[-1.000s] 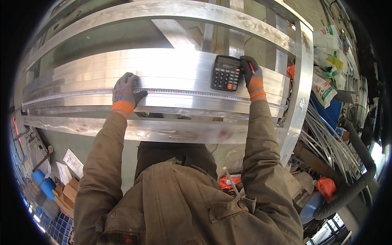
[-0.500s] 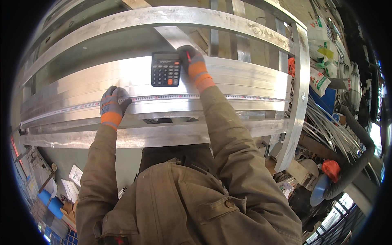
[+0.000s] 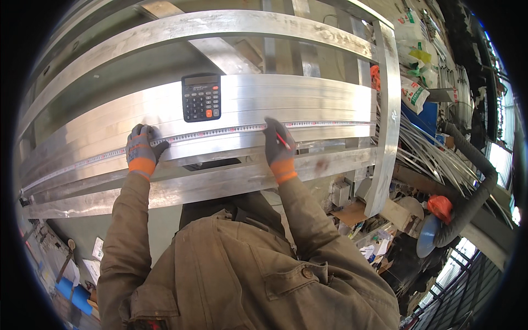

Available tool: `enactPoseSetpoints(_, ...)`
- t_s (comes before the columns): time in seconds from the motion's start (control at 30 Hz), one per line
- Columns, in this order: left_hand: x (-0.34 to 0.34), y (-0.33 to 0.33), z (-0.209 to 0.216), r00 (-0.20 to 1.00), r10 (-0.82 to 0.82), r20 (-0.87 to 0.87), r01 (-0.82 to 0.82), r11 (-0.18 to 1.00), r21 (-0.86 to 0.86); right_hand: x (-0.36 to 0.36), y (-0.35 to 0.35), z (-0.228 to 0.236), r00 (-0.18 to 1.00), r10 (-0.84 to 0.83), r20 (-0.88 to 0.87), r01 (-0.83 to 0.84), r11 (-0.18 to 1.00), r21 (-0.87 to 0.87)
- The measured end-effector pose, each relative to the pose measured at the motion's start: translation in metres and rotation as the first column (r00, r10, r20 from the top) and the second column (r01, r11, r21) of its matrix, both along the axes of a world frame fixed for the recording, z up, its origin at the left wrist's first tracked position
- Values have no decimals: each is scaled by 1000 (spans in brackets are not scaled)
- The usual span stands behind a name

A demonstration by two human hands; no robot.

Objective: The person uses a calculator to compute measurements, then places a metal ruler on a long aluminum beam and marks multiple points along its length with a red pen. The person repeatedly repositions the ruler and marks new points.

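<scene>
Now left hand (image 3: 142,149) flat, pinning tape measure (image 3: 231,131) on aluminium profile stack (image 3: 308,102); right hand (image 3: 279,146) gripping red pencil (image 3: 282,139) at tape; calculator (image 3: 201,98) behind.

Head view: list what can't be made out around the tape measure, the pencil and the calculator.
- Tape measure markings: too small in the head view.
- Its left end: lost at the dark fisheye rim.
- Red pencil tip: hidden by the right hand, so no mark shows.
- Calculator display: too small to tell.
- Left hand fingers: pressing or just resting, unclear.
</scene>
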State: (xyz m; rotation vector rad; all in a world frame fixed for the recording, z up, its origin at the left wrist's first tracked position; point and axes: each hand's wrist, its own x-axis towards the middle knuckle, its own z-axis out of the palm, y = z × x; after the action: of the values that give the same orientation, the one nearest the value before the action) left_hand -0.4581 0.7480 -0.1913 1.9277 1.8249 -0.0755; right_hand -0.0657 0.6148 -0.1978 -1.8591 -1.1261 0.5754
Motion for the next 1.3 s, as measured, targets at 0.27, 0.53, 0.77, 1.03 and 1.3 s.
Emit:
enactPoseSetpoints(0.27, 10, 6, -1, 995, 57, -83, -58, 998, -13, 21, -46, -13, 985, 21, 174, -21, 1000, -2)
enactPoseSetpoints(0.53, 19, 13, 0, 983, 54, -177, -68, 995, -77, 22, -23, -28, 986, 154, 57, -160, 981, 113)
enactPoseSetpoints(0.77, 14, 6, -12, 987, 80, -142, -77, 997, 22, 24, -17, -26, 978, 171, 119, -178, 983, 50)
enactPoseSetpoints(1.03, 14, 2, -17, 986, 98, -135, -94, 995, 41, 28, -15, -30, 963, 216, 160, -225, 974, 38)
enactPoseSetpoints(1.3, 13, 3, -18, 984, 106, -143, -103, 994, 28, 32, -16, -34, 956, 245, 160, -255, 966, 49)
